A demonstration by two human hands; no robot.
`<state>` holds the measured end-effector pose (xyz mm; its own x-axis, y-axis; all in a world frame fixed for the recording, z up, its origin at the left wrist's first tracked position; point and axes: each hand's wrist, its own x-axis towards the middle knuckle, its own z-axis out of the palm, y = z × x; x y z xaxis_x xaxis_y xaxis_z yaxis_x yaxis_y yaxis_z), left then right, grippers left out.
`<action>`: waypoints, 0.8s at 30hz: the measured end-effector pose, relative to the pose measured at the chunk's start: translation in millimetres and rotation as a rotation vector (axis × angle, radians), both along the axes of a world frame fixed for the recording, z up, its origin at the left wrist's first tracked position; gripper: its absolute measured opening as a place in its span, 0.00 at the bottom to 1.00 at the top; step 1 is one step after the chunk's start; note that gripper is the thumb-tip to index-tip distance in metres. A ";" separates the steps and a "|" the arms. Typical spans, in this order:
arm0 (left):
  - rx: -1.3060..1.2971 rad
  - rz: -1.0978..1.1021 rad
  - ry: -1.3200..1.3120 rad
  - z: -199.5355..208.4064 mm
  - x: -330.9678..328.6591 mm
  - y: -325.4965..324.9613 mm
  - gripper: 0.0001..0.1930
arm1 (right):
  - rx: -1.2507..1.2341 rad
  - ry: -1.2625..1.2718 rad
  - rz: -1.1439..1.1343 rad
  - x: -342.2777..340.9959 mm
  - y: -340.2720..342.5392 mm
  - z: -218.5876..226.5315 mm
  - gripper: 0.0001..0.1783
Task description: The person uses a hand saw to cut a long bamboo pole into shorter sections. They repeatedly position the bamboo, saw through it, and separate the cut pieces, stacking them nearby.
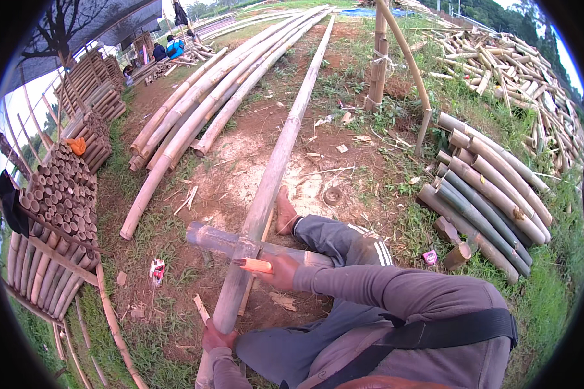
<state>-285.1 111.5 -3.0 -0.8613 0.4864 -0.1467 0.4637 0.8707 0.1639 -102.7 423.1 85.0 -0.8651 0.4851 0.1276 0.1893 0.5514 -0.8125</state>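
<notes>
A long, pale bamboo pole [283, 150] runs away from me, its near part lying across a thicker, greyish bamboo log [207, 238]. My left hand [218, 338] is closed at the pole's near end, fingers partly hidden. A thin light bamboo strip [202, 307] sticks up beside that hand; I cannot tell whether the fingers hold it. My right hand [280, 271] is closed around an orange tool [255, 265] with a dark reddish tip, which lies over the pole near the crossing. The tool's exact kind does not show. Another narrow strip [247, 297] runs along the pole's right side.
Long bamboo poles [204, 110] lie ahead on the left. Cut bamboo is stacked in a rack [58, 194] at far left. More cut poles [486, 194] and a large offcut heap [499, 61] lie right. A bamboo post [376, 71] stands ahead. My bare foot [285, 211] rests beside the pole.
</notes>
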 end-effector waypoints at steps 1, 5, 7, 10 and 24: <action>0.000 -0.007 0.000 1.8 -2.4 -1.4 0.48 | 0.005 0.036 -0.021 -4.8 -1.9 -3.5 0.23; -0.004 0.048 -0.014 9.4 -2.8 -7.9 0.47 | 0.032 0.099 -0.037 55.6 -13.2 -2.1 0.23; 0.004 0.063 -0.060 18.2 -0.2 -11.0 0.47 | 0.002 0.171 -0.039 128.8 -17.8 12.0 0.20; 0.028 -0.004 0.045 18.5 6.5 -5.8 0.46 | -0.121 0.012 -0.074 190.0 -21.6 25.5 0.22; 0.054 -0.007 -0.049 9.7 -0.3 -1.6 0.43 | -0.085 0.059 -0.085 152.5 -16.4 -0.4 0.20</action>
